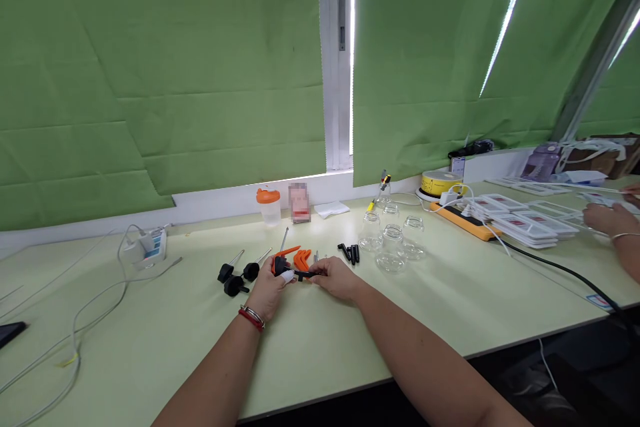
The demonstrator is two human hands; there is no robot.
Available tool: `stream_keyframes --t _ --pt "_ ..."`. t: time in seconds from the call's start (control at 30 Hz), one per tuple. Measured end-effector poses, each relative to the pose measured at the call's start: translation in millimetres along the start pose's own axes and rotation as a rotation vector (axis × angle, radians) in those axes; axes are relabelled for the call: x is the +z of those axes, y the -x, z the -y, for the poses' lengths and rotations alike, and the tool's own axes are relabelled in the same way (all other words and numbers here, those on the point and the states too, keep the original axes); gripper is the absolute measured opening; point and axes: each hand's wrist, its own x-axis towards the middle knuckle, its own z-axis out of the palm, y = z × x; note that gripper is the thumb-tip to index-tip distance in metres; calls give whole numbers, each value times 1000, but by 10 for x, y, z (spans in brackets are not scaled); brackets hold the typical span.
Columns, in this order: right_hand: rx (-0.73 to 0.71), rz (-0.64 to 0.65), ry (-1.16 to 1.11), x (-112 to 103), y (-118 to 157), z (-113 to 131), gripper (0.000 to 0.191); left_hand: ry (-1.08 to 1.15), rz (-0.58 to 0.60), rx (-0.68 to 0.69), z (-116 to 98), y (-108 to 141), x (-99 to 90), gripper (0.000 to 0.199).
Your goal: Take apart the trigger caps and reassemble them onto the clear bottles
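Observation:
My left hand (269,290) is closed round a black cap-like part (280,265), with a bit of white at the thumb. My right hand (337,277) pinches a slim black piece (304,274) that meets this part between my hands; whether the two are joined I cannot tell. Beyond my fingers lie bent orange handle-like pieces (302,259) and a few small metal pins. Left of my left hand are black caps with thin metal rods (234,285). Several short black pieces (354,254) lie beyond my right hand.
Clear glass jars (391,250) stand right of centre. At the back are an orange-lidded cup (269,207) and a white paper (332,209). Cables and a power strip (155,248) lie left. An orange power strip (465,221) and white frames (520,227) lie right, near another person's hand (613,219).

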Motion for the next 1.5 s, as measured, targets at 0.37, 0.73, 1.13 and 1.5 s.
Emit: stream_keyframes --t 0.37,0.73,1.13,1.5 --pt "3 -42 101 -15 5 -27 16 -68 85 11 2 23 -25 37" --pt "105 -21 32 60 27 67 14 28 51 -43 46 24 4 37" --pt "-93 -103 215 99 67 170 31 67 9 -53 -40 63 63 40" --pt "-16 86 -126 291 89 134 45 -126 -77 110 -77 60 49 68"
